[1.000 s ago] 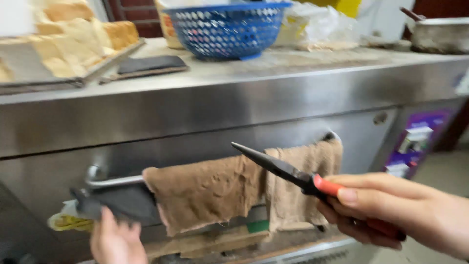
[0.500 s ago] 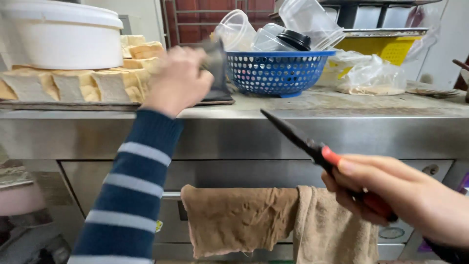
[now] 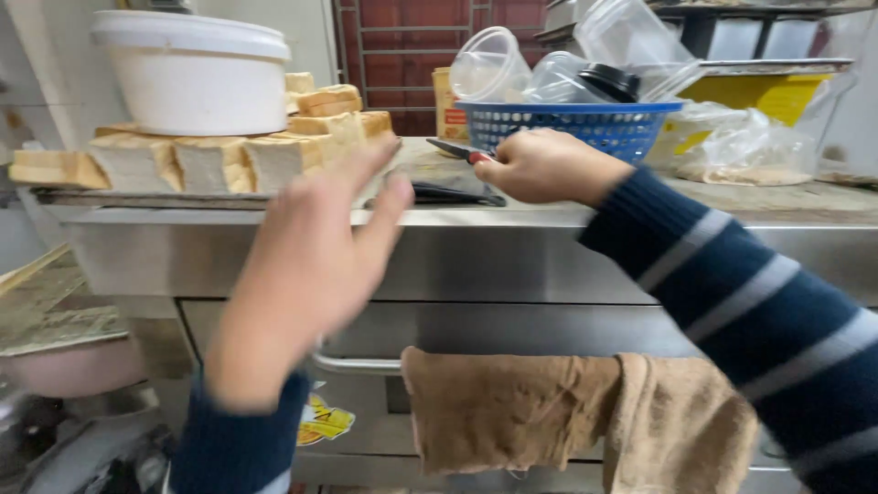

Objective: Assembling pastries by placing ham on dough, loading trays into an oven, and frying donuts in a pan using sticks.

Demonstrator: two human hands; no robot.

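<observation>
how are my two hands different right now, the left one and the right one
The right hand is closed around a red-handled knife up on the steel counter; the left hand is open, fingers spread, holding nothing. The left hand hangs in the air in front of the counter's edge and looks blurred, while the right hand is sharp and over the countertop. Both come out of dark blue sleeves; grey stripes show on the right one.

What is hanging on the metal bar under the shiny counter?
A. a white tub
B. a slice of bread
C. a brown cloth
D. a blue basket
C: a rumpled brown cloth is draped over the metal bar on the front of the steel cabinet, while the blue plastic basket, the big white tub and the bread slices all sit up on the counter.
</observation>
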